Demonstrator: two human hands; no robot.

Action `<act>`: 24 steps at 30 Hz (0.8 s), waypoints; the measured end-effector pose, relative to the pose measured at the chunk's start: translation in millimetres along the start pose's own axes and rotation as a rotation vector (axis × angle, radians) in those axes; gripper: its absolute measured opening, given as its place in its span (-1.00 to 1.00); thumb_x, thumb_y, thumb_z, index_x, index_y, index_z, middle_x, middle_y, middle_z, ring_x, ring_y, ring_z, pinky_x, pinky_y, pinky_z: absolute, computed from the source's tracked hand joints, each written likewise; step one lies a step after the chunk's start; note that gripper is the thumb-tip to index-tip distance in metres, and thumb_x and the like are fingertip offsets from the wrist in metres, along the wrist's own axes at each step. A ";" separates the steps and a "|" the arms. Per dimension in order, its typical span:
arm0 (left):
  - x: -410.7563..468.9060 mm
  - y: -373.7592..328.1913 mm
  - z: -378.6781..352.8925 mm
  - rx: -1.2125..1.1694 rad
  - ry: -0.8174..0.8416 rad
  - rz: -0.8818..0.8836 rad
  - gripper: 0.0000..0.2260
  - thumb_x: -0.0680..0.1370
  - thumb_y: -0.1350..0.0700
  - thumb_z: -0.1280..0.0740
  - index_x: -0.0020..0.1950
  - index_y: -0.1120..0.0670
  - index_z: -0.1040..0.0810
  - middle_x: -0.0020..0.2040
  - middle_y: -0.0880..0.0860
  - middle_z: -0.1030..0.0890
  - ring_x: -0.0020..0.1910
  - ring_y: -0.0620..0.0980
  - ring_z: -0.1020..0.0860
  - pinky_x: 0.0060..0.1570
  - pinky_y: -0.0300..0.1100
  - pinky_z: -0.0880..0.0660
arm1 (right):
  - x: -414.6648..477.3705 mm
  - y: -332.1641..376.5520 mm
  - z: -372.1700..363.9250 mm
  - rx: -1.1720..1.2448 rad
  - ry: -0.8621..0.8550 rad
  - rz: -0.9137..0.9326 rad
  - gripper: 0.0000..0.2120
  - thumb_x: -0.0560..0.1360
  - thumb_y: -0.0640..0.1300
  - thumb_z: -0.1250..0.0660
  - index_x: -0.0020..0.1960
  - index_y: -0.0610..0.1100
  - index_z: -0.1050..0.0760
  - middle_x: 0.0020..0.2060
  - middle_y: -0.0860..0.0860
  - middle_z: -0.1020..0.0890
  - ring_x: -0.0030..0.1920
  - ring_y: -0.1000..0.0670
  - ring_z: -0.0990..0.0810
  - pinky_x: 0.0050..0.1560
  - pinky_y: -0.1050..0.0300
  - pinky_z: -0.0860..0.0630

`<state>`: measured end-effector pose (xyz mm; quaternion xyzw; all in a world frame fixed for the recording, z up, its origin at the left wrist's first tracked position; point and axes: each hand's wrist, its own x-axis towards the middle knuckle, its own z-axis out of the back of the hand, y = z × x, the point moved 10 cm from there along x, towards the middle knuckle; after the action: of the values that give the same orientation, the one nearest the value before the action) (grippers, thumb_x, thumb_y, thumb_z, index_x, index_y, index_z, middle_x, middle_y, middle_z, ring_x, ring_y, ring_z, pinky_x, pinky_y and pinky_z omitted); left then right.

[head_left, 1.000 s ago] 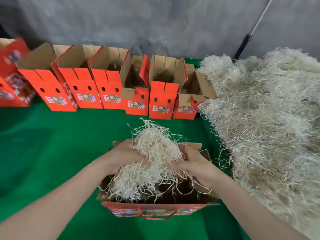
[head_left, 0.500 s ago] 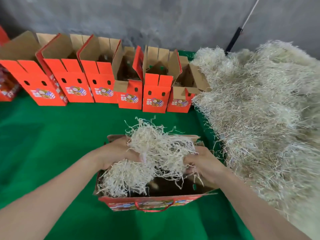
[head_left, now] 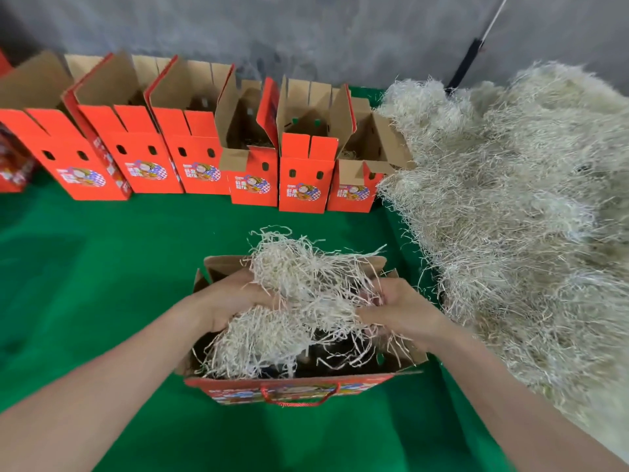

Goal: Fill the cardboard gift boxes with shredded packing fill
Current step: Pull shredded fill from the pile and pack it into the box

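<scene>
Head view: fill between both grips.

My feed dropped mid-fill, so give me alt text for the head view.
Both hands, left hand and right hand, press a clump of shredded fill into an open red gift box on green cloth. Six open red boxes line the back; a large fill pile lies right.

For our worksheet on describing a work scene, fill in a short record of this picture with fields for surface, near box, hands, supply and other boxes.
surface: green cloth
near box: open red gift box, partly filled
left hand: gripping the wad of shredded fill over the box
right hand: gripping the same wad
supply: large pile of fill to the right
other boxes: row of open red boxes along the back
</scene>
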<state>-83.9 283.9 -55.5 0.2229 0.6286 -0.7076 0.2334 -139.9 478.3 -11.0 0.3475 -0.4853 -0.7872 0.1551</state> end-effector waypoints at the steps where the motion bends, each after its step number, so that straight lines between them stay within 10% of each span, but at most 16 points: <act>1: -2.6 -4.8 -9.6 0.001 0.050 -0.024 -0.64 0.36 0.25 -0.47 0.08 0.07 -0.45 0.04 -0.10 -0.58 0.21 -0.09 -0.43 0.27 -0.29 -0.31 | 1.0 4.3 -6.5 -0.019 -0.006 0.009 -0.87 0.36 -0.33 -0.39 -0.20 -0.16 -0.48 -0.47 0.15 -0.58 -0.43 0.22 -0.55 -0.37 0.36 -0.48; 4: -2.4 -15.9 -38.0 0.037 0.138 -0.120 -0.63 0.33 0.37 -0.46 -0.07 -0.04 -0.48 -0.24 -0.23 -0.65 -0.16 -0.35 -0.57 -0.22 -0.54 -0.42 | 9.0 12.0 -37.5 -0.064 0.073 0.059 -0.88 0.35 -0.30 -0.40 -0.17 -0.13 -0.53 -0.33 0.14 -0.63 -0.28 0.17 -0.59 -0.17 0.33 -0.48; 7: -5.7 -20.4 -34.8 0.151 0.152 -0.168 -0.57 0.27 0.40 -0.48 -0.01 -0.01 -0.51 -0.10 -0.14 -0.63 -0.09 -0.23 -0.57 -0.13 -0.42 -0.46 | 13.7 -2.4 -26.5 -0.172 0.036 -0.012 -0.88 0.33 -0.29 -0.40 -0.28 -0.13 -0.48 -0.24 -0.02 -0.66 -0.19 0.11 -0.64 -0.03 0.03 -0.60; 11: -6.0 1.0 1.9 0.374 0.128 -0.047 -0.69 0.35 0.29 -0.47 0.01 0.02 -0.53 0.10 0.01 -0.58 0.14 -0.03 -0.51 0.21 -0.14 -0.41 | 5.9 -20.6 2.7 -0.304 -0.028 -0.126 -0.72 0.41 -0.21 -0.40 -0.34 -0.12 -0.32 -0.46 0.06 -0.40 -0.58 0.25 -0.40 -0.53 0.40 -0.33; 14: -8.0 14.1 3.9 0.510 0.156 0.042 -0.43 0.31 0.15 -0.54 0.28 0.16 -0.45 0.30 0.08 -0.48 0.29 0.04 -0.42 0.36 -0.09 -0.27 | 4.8 -15.0 12.3 -0.286 -0.114 -0.088 -0.90 0.40 -0.26 -0.38 -0.14 -0.17 -0.46 -0.27 -0.04 -0.50 -0.34 0.14 -0.46 -0.39 0.37 -0.37; 17: -9.1 7.0 -12.4 0.473 0.212 -0.003 -0.50 0.30 0.17 -0.55 0.18 -0.02 -0.47 0.20 -0.04 -0.55 0.13 -0.12 -0.52 0.14 -0.31 -0.42 | 3.1 -3.0 -11.4 0.160 0.086 -0.051 -0.48 0.32 -0.17 -0.46 0.23 0.05 -0.40 0.17 0.13 -0.45 0.12 0.18 -0.44 0.12 0.20 -0.42; 20: -6.5 -5.9 -34.8 0.568 0.265 -0.076 -0.67 0.37 0.23 -0.50 0.03 -0.02 -0.49 -0.01 -0.08 -0.61 -0.04 -0.15 -0.58 -0.11 -0.48 -0.44 | 5.9 12.5 -50.5 0.106 0.182 0.003 -0.31 0.30 -0.02 -0.50 0.35 0.18 -0.30 0.15 0.32 -0.44 0.15 0.31 -0.42 0.24 0.18 -0.34; 24: -7.0 -15.1 -14.7 0.364 0.230 -0.092 -0.75 0.41 0.31 -0.42 -0.05 0.00 -0.50 -0.14 -0.23 -0.63 -0.11 -0.29 -0.57 0.08 -0.37 -0.44 | 8.3 3.9 -26.6 -0.111 -0.036 -0.032 -0.74 0.44 -0.26 -0.36 0.07 -0.03 -0.50 0.06 -0.12 -0.58 -0.04 -0.05 -0.62 0.00 0.17 -0.55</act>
<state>-87.2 300.4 -40.9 0.3119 0.5225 -0.7891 0.0835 -127.6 454.2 -18.6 0.3319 -0.4380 -0.8213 0.1529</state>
